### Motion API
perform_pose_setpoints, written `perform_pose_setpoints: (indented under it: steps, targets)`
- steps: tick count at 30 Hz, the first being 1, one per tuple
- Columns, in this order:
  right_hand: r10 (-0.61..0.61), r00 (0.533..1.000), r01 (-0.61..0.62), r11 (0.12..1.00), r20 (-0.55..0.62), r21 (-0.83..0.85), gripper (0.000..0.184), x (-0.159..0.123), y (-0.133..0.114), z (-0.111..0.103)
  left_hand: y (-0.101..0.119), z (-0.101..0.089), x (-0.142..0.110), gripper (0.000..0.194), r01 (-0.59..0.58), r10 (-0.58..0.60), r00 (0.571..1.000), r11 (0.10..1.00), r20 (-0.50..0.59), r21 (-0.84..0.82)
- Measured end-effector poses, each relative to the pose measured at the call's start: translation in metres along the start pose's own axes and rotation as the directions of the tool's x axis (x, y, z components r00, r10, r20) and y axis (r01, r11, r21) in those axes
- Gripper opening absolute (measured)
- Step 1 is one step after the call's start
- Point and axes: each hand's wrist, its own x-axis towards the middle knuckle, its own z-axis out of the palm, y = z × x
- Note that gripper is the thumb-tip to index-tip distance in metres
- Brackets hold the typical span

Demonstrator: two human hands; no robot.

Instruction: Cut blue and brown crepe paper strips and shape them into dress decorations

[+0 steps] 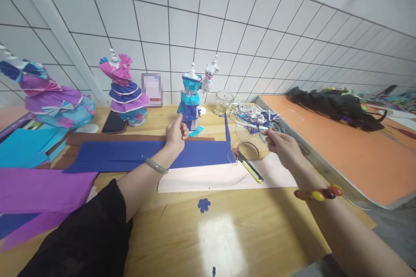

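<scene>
blue dress [190, 100] near left hand [176, 134]

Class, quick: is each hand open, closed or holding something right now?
Left hand: curled closed by the miniature blue dress; whether it grips anything cannot be told.
Right hand: closed, pinching a slim white item.

Craft workspace, its wider setting undetermined; directly beyond the left hand [176, 134], a miniature dress form [190, 97] in a small costume; farther left of that hand, two more dressed figures [125, 99]; beneath it, coloured sheets [203, 153]; between the hands, nearer the right hand [283, 147], a utility knife [249, 168]; just beyond that, tangled trimmings [248, 113]; below both, a wooden table [169, 238].
</scene>
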Motion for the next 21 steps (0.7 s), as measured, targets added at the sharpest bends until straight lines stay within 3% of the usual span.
perform_pose_setpoints:
  steps: [3,6,16,21]
  targets:
    - [-0.045,0.984,-0.001,0.967,-0.173,-0.254,0.04,0.007,0.017,-0.048,0.002,0.001,-0.001,0.031,0.022,-0.023,1.0,1.0,-0.021,-0.02]
    - [-0.074,0.968,-0.058,0.864,-0.24,-0.499,0.045,0.004,0.031,-0.074,0.002,0.002,-0.001,0.029,0.033,-0.034,0.999,0.999,-0.041,-0.025]
    - [-0.195,0.976,0.035,0.579,-0.097,-0.814,0.044,0.014,0.052,-0.077,0.002,-0.002,0.001,0.03,-0.006,0.006,0.999,1.0,-0.043,0.013]
    - [-0.214,0.976,0.066,0.501,-0.05,-0.863,0.04,0.026,0.054,-0.083,0.002,-0.003,0.002,0.029,-0.022,0.023,0.998,0.999,-0.059,0.026]
